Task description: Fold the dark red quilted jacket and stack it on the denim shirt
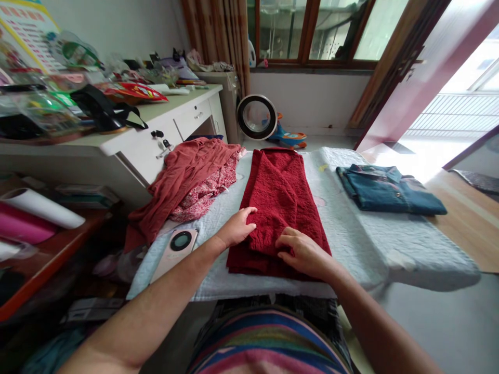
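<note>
1. Beneath all the fingers, a pale cloth [351,244] is being partly covered by clothes.
2. Beyond the left fingers, to their left, a loose pink pile [195,161] is being supported by the cloth.
3. Directly under both sets of fingertips, the red garment [278,202] is being worked on, its layers lying slightly skewed; by the look of it, folding or straightening is being done.
4. Well right of the right fingers, folded denim [393,192] is being supported too.
5. By the left hand [237,228], thumb and forefinger parted, the garment's left side is being touched.
6. By the right hand [302,249], fingers curled, the near part is being touched; whether fabric is being pinched cannot be told. Even alignment of the edges seems to be called for next.
7. Left of the left fingers, a phone [175,252] is being borne by the cloth.
</note>
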The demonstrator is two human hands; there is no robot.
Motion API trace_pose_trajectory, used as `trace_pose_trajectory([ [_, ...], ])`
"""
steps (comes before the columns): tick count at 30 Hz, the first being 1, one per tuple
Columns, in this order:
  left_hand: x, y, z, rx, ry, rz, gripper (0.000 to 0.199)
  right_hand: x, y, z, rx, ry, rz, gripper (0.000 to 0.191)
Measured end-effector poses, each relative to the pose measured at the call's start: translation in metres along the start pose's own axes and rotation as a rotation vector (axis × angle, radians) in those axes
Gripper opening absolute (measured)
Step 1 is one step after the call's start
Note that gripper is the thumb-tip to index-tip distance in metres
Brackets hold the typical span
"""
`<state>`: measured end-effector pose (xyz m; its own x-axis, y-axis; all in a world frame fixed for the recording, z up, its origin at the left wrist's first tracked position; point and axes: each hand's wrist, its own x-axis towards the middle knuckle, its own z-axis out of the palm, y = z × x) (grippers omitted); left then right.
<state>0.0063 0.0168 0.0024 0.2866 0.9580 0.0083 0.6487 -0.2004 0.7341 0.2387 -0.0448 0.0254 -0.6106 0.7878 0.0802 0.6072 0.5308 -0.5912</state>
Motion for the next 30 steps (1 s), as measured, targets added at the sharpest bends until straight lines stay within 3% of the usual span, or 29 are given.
trace_pose_trajectory([
  [4, -0.007, -0.001, -0.002, 0.102, -0.023, -0.003, 0.053, 0.003, -0.001, 0.002, 0.033, -0.028, -0.009, 0.011],
  [7, -0.016, 0.004, 0.000, 0.298, -0.042, -0.035, 0.049, 0.005, 0.000, -0.001, 0.056, -0.033, 0.006, 0.012],
  [10, -0.023, 0.014, 0.005, 0.553, 0.053, -0.037, 0.046, 0.011, 0.009, -0.009, 0.075, 0.001, 0.037, 0.015],
  [12, -0.022, 0.021, 0.009, 0.627, 0.125, 0.074, 0.045, 0.020, 0.023, -0.019, 0.064, 0.086, 0.086, 0.016],
  [16, -0.009, 0.024, 0.022, 0.586, 0.084, 0.313, 0.044, 0.049, 0.069, -0.040, -0.096, 0.307, 0.340, 0.023],
  [20, -0.002, 0.011, 0.041, 0.578, -0.056, 0.331, 0.056, 0.076, 0.115, -0.049, -0.328, 0.318, 0.539, 0.039],
  [25, -0.005, -0.001, 0.050, 0.572, -0.121, 0.277, 0.064, 0.092, 0.147, -0.046, -0.458, 0.236, 0.511, 0.046],
  [28, 0.002, 0.007, 0.043, 0.557, -0.135, 0.259, 0.058, 0.099, 0.153, -0.046, -0.426, 0.218, 0.454, 0.048],
  [30, 0.013, 0.015, 0.037, 0.551, -0.080, 0.254, 0.052, 0.102, 0.153, -0.047, -0.393, 0.210, 0.421, 0.047],
])
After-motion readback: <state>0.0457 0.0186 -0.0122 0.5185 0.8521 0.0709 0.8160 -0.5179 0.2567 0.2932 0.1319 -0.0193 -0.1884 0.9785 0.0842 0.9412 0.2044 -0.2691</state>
